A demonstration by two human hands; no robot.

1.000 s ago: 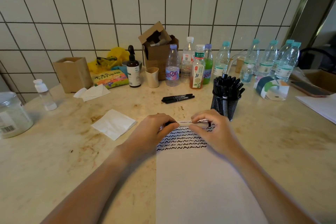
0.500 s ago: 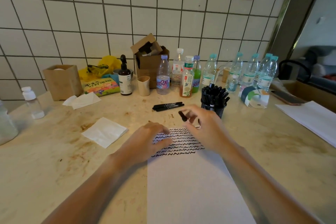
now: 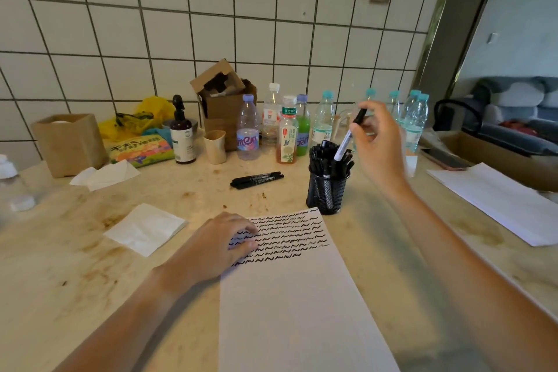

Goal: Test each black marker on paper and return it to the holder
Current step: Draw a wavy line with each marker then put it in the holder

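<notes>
A white sheet of paper (image 3: 290, 296) lies on the counter in front of me, its top covered with rows of black squiggles. My left hand (image 3: 217, 246) rests on the sheet's upper left corner with fingers curled loosely. My right hand (image 3: 379, 142) is raised above and right of the black mesh holder (image 3: 327, 190), pinching a black marker (image 3: 347, 137) that slants down with its lower end among the several markers standing in the holder. Two more black markers (image 3: 256, 180) lie side by side on the counter left of the holder.
Several water and drink bottles (image 3: 288, 130) line the tiled wall behind the holder, with a cardboard box (image 3: 225, 103), a cup (image 3: 215, 146) and a pump bottle (image 3: 182, 136). A napkin (image 3: 145, 228) lies left of the sheet. Another paper sheet (image 3: 495, 199) lies at right.
My right hand has lifted the marker from over the paper up and right to the holder. My left hand let go of the marker and settled on the paper.
</notes>
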